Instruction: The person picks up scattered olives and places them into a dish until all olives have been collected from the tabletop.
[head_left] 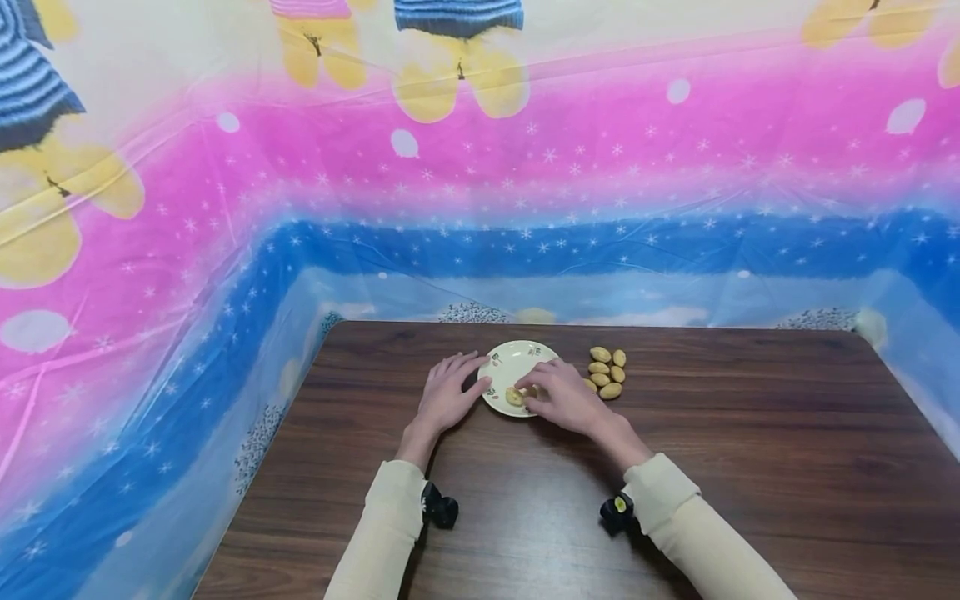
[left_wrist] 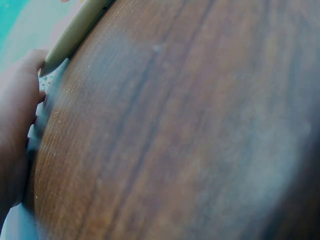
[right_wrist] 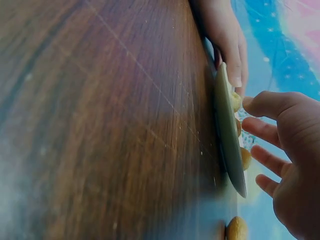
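A round cream plate [head_left: 498,354] with small printed motifs lies on the table. My left hand [head_left: 447,393] rests at its left side, thumb and forefinger touching the rim, fingers spread. Over the plate's right part hovers my right hand [head_left: 566,398], its fingertips close to a small oval yellow-brown piece [head_left: 514,397] that looks like a small potato. In the right wrist view its fingers are spread apart, the thumb tip beside one piece [right_wrist: 236,102]; another piece [right_wrist: 245,158] lies farther along the plate [right_wrist: 231,145]. The left wrist view shows the plate's edge [left_wrist: 75,37] by the left thumb.
Several more oval pieces [head_left: 599,367] lie in rows on the table right of the plate, partly hidden by the right hand. Dark brown wood tabletop [head_left: 750,450] surrounds everything. A patterned pink and blue cloth [head_left: 570,242] hangs behind and beside the table.
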